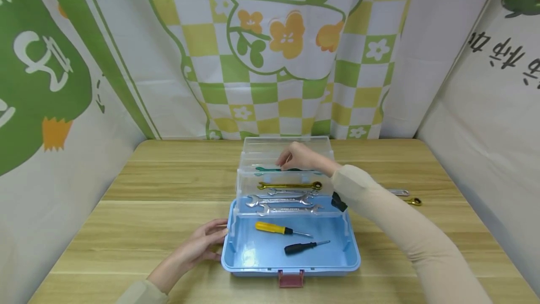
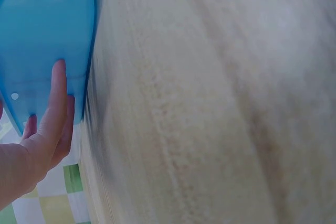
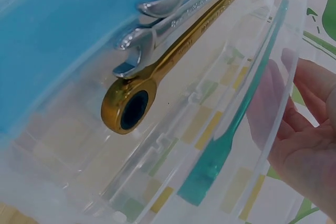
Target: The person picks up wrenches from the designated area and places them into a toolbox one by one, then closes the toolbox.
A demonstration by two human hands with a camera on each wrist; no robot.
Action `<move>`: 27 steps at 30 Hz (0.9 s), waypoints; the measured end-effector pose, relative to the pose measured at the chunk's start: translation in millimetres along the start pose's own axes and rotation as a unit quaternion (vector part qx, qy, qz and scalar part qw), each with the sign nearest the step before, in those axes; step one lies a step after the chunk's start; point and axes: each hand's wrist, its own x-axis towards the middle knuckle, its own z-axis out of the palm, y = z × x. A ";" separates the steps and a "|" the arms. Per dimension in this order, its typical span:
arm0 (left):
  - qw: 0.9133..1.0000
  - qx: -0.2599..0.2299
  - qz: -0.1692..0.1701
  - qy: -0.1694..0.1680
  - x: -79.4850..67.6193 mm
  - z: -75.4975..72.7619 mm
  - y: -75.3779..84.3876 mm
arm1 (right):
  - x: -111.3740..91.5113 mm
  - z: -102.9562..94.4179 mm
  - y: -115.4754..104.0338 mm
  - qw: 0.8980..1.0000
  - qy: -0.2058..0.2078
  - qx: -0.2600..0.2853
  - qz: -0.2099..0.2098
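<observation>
A light blue toolbox [image 1: 291, 262] stands open, with clear tiered trays [image 1: 249, 201] raised at its back. My left hand [image 1: 206, 240] rests against its left side, thumb by the rim; in the left wrist view its extended fingers [image 2: 58, 90] lie along the blue wall. My right hand [image 1: 301, 156] is over the top tray with loosely bent fingers, close above a green wrench [image 1: 267, 169]. In the right wrist view, the green wrench [image 3: 247, 103] shows through the clear plastic, with part of the right hand [image 3: 310, 124] behind it.
A gold ratchet wrench [image 1: 291, 185] and several silver wrenches [image 1: 280, 200] lie in the lower trays. In the box bottom are a yellow screwdriver [image 1: 272, 227] and a black screwdriver [image 1: 300, 247]. Other wrenches [image 1: 415, 201] lie on the table, partly hidden behind the right sleeve.
</observation>
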 end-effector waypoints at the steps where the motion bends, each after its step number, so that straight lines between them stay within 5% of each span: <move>1: 1.000 -0.001 -0.001 0.000 0.0 0.1 0.0 | -0.9 -0.7 0.8 1.000 0.003 0.005 -0.005; 14: 1.000 0.000 0.001 -0.003 -0.5 0.8 -0.8 | -24.4 -14.0 -1.0 0.998 0.032 0.055 -0.024; 27: 1.000 0.009 -0.005 0.006 0.9 -0.7 -1.3 | -56.7 -26.6 -0.4 0.995 0.064 0.076 0.004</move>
